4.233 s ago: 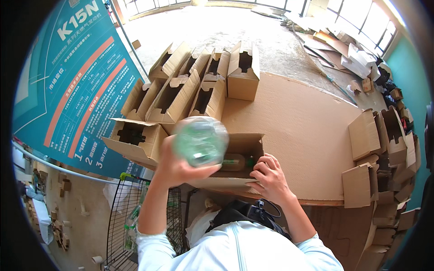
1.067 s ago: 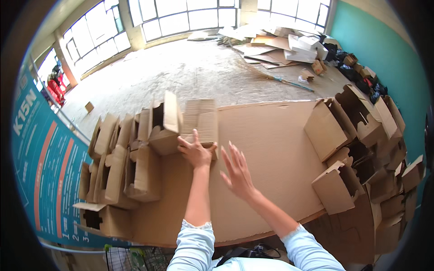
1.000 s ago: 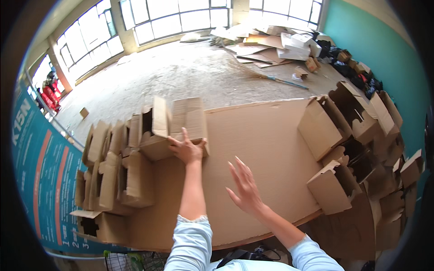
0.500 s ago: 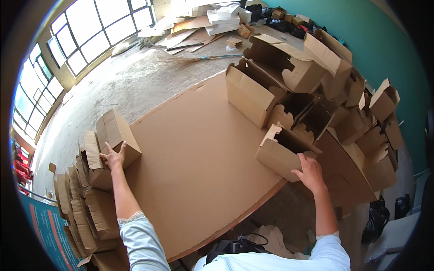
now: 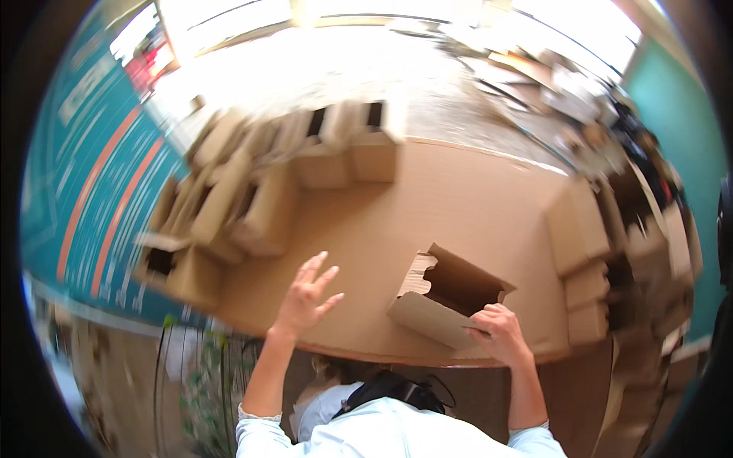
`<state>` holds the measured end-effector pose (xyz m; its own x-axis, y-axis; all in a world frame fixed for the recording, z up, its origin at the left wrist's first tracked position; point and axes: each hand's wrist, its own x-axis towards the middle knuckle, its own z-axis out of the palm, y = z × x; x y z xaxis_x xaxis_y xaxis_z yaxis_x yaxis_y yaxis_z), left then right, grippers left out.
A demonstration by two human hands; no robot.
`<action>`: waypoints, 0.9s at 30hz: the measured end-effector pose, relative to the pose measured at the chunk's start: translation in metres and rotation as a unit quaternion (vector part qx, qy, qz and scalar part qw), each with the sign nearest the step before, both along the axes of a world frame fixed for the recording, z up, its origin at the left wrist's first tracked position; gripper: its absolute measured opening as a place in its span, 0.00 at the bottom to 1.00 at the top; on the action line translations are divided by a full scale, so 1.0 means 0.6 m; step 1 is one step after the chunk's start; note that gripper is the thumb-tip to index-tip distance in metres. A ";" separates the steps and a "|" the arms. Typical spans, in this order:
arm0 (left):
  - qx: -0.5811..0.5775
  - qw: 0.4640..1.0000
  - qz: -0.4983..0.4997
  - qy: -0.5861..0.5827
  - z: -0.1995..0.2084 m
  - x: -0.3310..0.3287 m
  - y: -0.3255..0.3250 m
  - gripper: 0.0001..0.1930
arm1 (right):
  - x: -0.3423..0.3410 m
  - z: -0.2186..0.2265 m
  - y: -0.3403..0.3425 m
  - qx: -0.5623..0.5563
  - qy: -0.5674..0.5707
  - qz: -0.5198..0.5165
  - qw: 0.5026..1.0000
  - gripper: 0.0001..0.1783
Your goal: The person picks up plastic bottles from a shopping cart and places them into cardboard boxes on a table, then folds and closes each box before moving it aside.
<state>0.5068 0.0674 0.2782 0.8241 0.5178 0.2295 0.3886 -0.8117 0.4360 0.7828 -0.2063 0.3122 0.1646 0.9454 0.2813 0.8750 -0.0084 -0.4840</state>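
Observation:
An open-topped cardboard box (image 5: 435, 317) rests on the brown cardboard-covered table (image 5: 366, 229) near its front edge, its notched flaps standing up around a dark inside. My right hand (image 5: 500, 332) grips the box's near right corner, fingers bent over the rim. To the left of the box, my left hand (image 5: 307, 296) hovers over the tabletop with fingers spread and nothing in them. Beyond that hand, several cardboard boxes (image 5: 267, 210) stand packed together along the table's left and far left side, blurred by motion.
More open cardboard boxes (image 5: 580, 229) are piled at the right, on and beside the table. A teal printed banner (image 5: 84, 191) stands at the left. A wire basket (image 5: 202, 389) with green items sits below it. A broom (image 5: 534, 137) and scrap sheets lie on the far floor.
My view has swung left. My right hand has drawn one box away from the right-hand pile toward the table's front middle. My left hand has come off the boxes at the left.

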 end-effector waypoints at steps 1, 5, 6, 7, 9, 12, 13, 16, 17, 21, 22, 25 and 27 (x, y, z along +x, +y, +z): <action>-0.021 0.999 0.028 -0.010 -0.012 -0.036 -0.013 0.26 | -0.023 -0.008 0.040 -0.011 -0.029 0.040 0.999 0.09; -0.033 0.980 0.180 -0.075 -0.030 -0.203 -0.044 0.23 | -0.155 -0.019 0.180 -0.011 -0.067 0.157 0.985 0.09; -0.026 0.964 0.245 -0.099 -0.033 -0.253 -0.051 0.22 | -0.184 -0.021 0.206 0.006 -0.064 0.183 0.981 0.09; -0.017 0.945 0.302 -0.121 -0.040 -0.307 -0.053 0.22 | -0.219 -0.025 0.229 0.003 -0.070 0.201 0.977 0.09; 0.008 0.892 0.411 -0.190 -0.041 -0.382 -0.064 0.17 | -0.251 -0.011 0.257 -0.014 -0.090 0.229 0.969 0.09; 0.014 0.795 0.569 -0.209 -0.063 -0.530 -0.070 0.14 | -0.292 -0.015 0.282 -0.021 -0.108 0.237 0.965 0.09; -0.020 0.754 0.620 -0.216 -0.069 -0.576 -0.076 0.13 | -0.298 -0.017 0.288 -0.019 -0.107 0.234 0.966 0.09; -0.108 0.701 0.685 -0.168 -0.185 -0.755 -0.080 0.15 | -0.304 -0.022 0.310 -0.080 -0.083 0.197 0.974 0.14; -0.138 0.700 0.689 -0.127 -0.245 -0.809 -0.086 0.17 | -0.293 -0.025 0.316 -0.099 -0.064 0.193 0.974 0.16; -0.281 0.675 0.682 0.019 -0.423 -0.932 -0.040 0.23 | -0.287 -0.042 0.317 -0.077 -0.023 0.205 0.976 0.17; -0.323 0.658 0.678 0.051 -0.453 -0.945 -0.022 0.25 | -0.289 -0.040 0.315 -0.083 -0.029 0.201 0.976 0.17; -0.353 0.656 0.656 0.123 -0.534 -0.945 0.023 0.29 | -0.320 -0.016 0.307 -0.134 -0.074 0.163 0.975 0.13; -0.352 0.670 0.636 0.150 -0.580 -0.938 0.053 0.35 | -0.338 0.001 0.309 -0.181 -0.104 0.147 0.967 0.11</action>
<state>-0.0561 0.0992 -0.0700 -0.4319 0.7387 -0.5175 0.7272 0.6246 0.2846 0.5800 -0.0208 0.3129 -0.1502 0.9856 -0.0777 0.9436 0.1194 -0.3086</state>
